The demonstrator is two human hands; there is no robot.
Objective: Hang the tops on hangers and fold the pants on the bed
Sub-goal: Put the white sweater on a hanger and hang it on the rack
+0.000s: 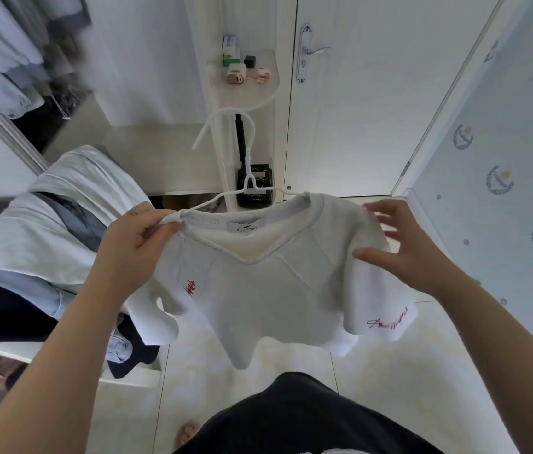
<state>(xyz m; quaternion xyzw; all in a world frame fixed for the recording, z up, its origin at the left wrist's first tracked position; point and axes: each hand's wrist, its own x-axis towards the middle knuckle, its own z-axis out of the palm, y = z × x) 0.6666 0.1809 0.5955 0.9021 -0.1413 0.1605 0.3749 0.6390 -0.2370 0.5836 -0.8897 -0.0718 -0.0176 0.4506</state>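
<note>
White tiles make up the floor (389, 371) from five to seven o'clock, and a white door (373, 109) stands shut at one o'clock, beside pale wallpaper (504, 191) printed with anchor crests at three o'clock. At nine o'clock a heap of clothes (45, 231), pale blue, grey and dark navy, lies piled on the bed (134, 378), and more garments (3, 54) hang blurred at eleven o'clock. In the centre of the view, held up in the air in front of the person, is the task's piece: a light grey T-shirt (268, 299) with a red mark on the chest and red script on one sleeve, its label facing the camera. It sits on a white hanger (246, 186), whose hook rises toward twelve o'clock; the hanger's right arm is inside the neck opening, while its left arm shows bare above the collar. The left hand (130, 247), at nine o'clock of the shirt, pinches the collar's edge and the hanger arm together between thumb and curled fingers. The right hand (402, 247), at three o'clock of the shirt, has its fingers straight and spread around the shoulder, the thumb against the cloth, gripping nothing. At twelve o'clock a small rounded shelf (252, 96) carries a few little boxes and gadgets, and the door handle (315, 50) gleams just right of it.
</note>
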